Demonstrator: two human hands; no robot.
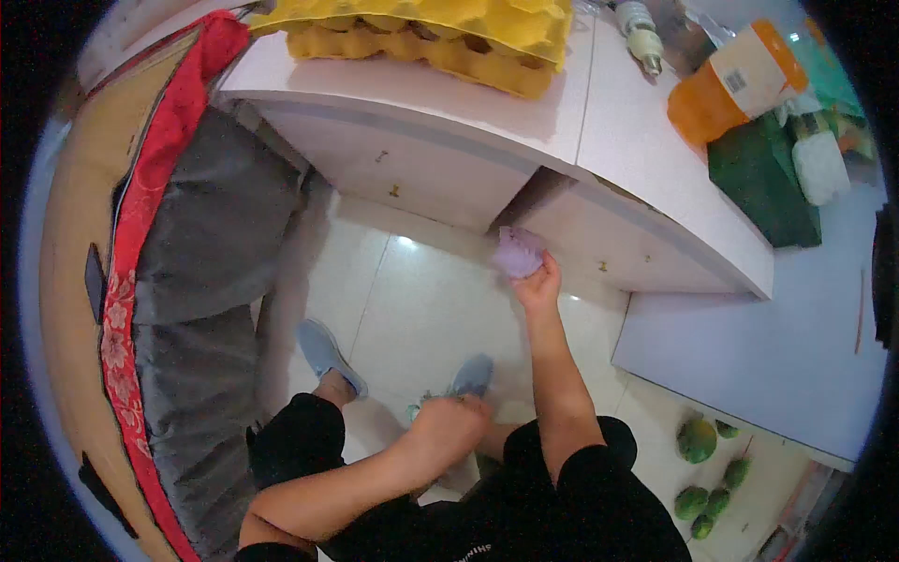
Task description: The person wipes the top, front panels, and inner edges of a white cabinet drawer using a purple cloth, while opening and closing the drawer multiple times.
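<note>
A crumpled light-purple cloth (518, 253) is gripped in my right hand (539, 284), held out low before the white cabinet. The cloth is close to a dark gap (530, 193) between two cabinet door panels; whether it touches a panel I cannot tell. My left hand (449, 428) is closed in front of my body, above a slipper. Part of a pale green patterned thing (423, 404) shows past its knuckles, apparently held in the fist; most of it is hidden. Small brass-coloured fittings (602, 267) dot the panels.
Yellow egg trays (421, 63) are stacked on the white cabinet top (281, 74). To the right lie a spiral light bulb (642, 38), an orange container (702, 105) and a dark green box (765, 183). Several green fruits (697, 439) rest on the floor. A grey cushioned seat (211, 225) borders the left.
</note>
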